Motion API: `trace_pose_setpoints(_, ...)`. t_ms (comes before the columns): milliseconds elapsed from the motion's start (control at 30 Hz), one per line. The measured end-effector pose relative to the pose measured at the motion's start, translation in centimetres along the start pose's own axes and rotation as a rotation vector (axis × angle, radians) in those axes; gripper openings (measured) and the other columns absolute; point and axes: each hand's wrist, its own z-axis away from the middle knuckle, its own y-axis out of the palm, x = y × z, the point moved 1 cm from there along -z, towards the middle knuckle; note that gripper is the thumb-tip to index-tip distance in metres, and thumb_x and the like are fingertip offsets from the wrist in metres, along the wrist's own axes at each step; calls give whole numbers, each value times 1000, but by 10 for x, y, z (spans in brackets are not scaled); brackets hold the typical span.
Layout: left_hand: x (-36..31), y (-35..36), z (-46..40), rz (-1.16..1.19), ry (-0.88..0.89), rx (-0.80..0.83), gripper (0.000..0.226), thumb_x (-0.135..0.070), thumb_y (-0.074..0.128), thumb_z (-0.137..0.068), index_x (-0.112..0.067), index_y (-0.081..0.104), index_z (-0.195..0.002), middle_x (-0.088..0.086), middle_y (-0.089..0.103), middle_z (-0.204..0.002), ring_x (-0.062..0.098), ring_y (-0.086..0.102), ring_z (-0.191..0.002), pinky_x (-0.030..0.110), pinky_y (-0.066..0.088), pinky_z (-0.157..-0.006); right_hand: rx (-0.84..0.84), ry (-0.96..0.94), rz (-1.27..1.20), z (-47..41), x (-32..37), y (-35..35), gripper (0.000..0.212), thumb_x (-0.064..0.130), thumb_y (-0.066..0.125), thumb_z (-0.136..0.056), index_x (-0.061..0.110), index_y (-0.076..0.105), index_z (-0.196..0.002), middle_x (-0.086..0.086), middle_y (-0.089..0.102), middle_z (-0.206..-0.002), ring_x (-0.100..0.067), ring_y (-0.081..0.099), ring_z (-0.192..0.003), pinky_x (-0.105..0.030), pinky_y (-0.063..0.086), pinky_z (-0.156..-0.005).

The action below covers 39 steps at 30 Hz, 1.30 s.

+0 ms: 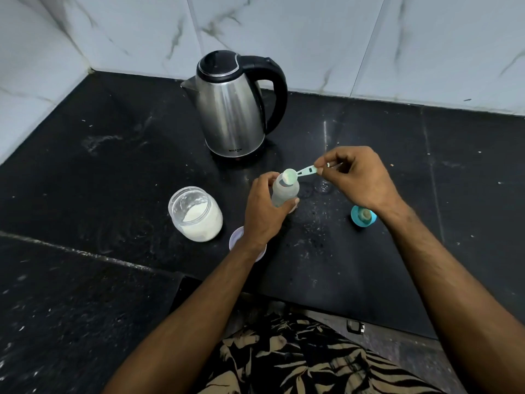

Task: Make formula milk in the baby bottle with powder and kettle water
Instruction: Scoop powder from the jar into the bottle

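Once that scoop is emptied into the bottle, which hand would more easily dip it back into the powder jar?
Probably the right hand: it already pinches the scoop, while the left hand is wrapped around the bottle, steadying it. The open powder jar lies past the left hand, so the right must cross over.

Small white brand lettering low on the steel kettle [231,109], roughly "MIITON", blurred

The counter [113,155] is glossy black, flecked with pale specks; the wall [312,32] is white marble tile veined grey; the kettle [230,115] is brushed steel with black lid and handle. The scoop [301,173] is mint green; the cap [363,216] teal; the jar [196,214] clear, holding white powder; the lid [237,237] pale lilac; the shorts [298,356] black with tan leaf print.
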Motion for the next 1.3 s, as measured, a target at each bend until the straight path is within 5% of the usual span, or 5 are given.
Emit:
trace_pose_setpoints(133, 0, -1, -2, -6, 0, -1, 56, -22, 86, -72, -18, 55, -119, -2, 60, -120, 18, 59, -109, 44, 54, -92, -14, -111, 185, 3, 10, 5, 11, 14, 69, -90, 19, 76, -96, 9, 70, -77, -6, 60, -63, -26, 52, -66)
trace_pose_setpoints(533, -4, -4, -4, -38, -7, 39, 55, -22, 85, -73, -17, 55, -118, 2, 62, -120, 19, 60, -109, 44, 54, -92, 80, -344, 731, 12, 41, 26, 23, 16, 57, -96, 21, 66, -116, 1, 71, -104, -22, 63, -96, -31, 41, -67)
trace_pose_setpoints(733, -5, -5, -4, -43, -16, 45, 55, -23, 85, -73, -19, 55, -119, 2, 62, -120, 17, 61, -108, 42, 55, -92, 136, -360, 717, 13, 45, 27, 29, 14, 63, -96, 22, 67, -123, 2, 71, -114, -20, 62, -104, -33, 53, -78)
trace_pose_setpoints(1000, -5, -6, -5, -44, -20, 53, 56, -23, 86, -73, -16, 56, -120, 2, 62, -120, 17, 60, -107, 42, 55, -91, 126, -358, 607, 15, 40, 25, 24, 7, 66, -90, 17, 75, -109, -5, 75, -94, -27, 67, -91, -44, 55, -70)
trace_pose_setpoints(1300, -4, -6, -6, -49, -25, 58, 56, -23, 86, -72, -17, 56, -119, 2, 62, -120, 17, 60, -107, 42, 55, -92, 192, -293, 560, 9, 38, 23, 27, 20, 59, -98, 24, 70, -122, -9, 72, -110, -29, 68, -101, -43, 53, -85)
